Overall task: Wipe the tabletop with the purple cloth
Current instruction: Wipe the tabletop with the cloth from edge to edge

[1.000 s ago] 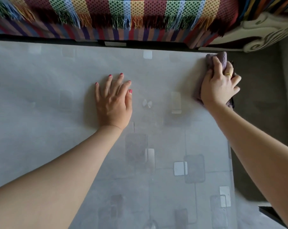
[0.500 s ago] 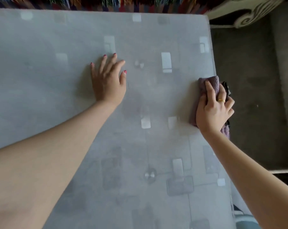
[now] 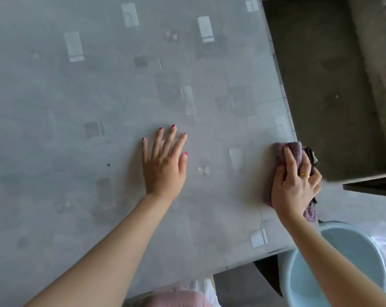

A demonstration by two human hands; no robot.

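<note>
Purple cloth (image 3: 295,152) is lying bunched at the right edge of the tabletop (image 3: 77,129), partly hanging past that edge, with a darker fold showing on its outer side. The right hand (image 3: 295,185) is pressing down on it, fingers curled over the fabric and gripping it, a gold ring (image 3: 305,176) sitting on one finger. The left hand (image 3: 164,165) is resting flat on the bare surface well apart from the cloth, fingers straight and slightly spread, nails painted red, holding nothing. Both forearms are reaching in from the near side. A pale blue bucket (image 3: 342,247) is standing on the floor just beside the near right corner of the table, partly covered by the right forearm; its inside is looking pale and smooth, and I cannot tell whether any water is in it. The grey table cover is showing a faint print of light and dark rectangles, and a small dark speck (image 3: 108,165) is sitting on it to the left of the left hand. Beyond the right edge, a dark concrete floor (image 3: 320,85) is showing, and a dark ledge (image 3: 371,185) is jutting in from the right, near the cloth. Pink and white clothing (image 3: 187,295) is showing at the bottom edge.
</note>
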